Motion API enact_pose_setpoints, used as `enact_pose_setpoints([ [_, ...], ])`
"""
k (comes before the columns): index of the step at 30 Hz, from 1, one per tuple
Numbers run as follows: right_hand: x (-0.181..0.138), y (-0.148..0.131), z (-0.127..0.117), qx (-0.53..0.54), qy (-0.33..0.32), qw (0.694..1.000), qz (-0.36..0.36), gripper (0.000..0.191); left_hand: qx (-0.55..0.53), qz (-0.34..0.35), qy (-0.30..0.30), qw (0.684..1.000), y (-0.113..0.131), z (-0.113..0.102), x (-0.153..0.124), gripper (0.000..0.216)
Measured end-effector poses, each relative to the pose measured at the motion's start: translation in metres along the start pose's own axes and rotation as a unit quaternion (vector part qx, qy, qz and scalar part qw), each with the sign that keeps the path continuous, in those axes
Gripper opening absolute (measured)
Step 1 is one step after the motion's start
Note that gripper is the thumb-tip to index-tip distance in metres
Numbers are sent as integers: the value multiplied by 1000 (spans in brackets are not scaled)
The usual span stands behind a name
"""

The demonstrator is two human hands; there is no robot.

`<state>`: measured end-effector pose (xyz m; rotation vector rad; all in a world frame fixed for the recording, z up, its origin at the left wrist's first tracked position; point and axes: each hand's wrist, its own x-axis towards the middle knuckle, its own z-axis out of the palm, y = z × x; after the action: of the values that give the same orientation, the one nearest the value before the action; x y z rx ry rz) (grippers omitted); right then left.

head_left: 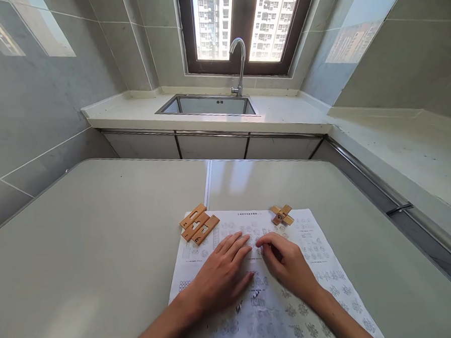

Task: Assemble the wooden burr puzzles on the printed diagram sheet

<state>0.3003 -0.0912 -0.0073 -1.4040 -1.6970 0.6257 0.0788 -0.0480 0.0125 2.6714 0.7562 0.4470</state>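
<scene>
A large printed sheet (332, 284) covered in small line diagrams lies on the table under both hands. My left hand (227, 272) rests flat on it, fingers stretched out and holding nothing. To its right, my right hand (285, 259) touches the sheet with curled fingers; thumb and forefinger are close together, and anything between them is too small to make out. Three flat wooden puzzle pieces (195, 226) with cut-out slots and numbers lie side by side at the sheet's upper left corner. Near the upper right edge, crossed wooden pieces (282, 215) are fitted together.
The pale table (82, 247) has a seam (208, 185) down its far half. Beyond it stands a white counter (131, 111) with a sink (207, 105) and a curved faucet (238, 62) below a window. Another counter (409, 149) runs along the right.
</scene>
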Motion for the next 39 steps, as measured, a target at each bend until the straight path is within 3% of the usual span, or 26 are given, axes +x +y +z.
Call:
enact_pose_setpoints([
  [39, 3, -3, -1, -8, -20, 1000, -7, 23, -4, 1, 0, 1000, -3, 1, 0, 46],
])
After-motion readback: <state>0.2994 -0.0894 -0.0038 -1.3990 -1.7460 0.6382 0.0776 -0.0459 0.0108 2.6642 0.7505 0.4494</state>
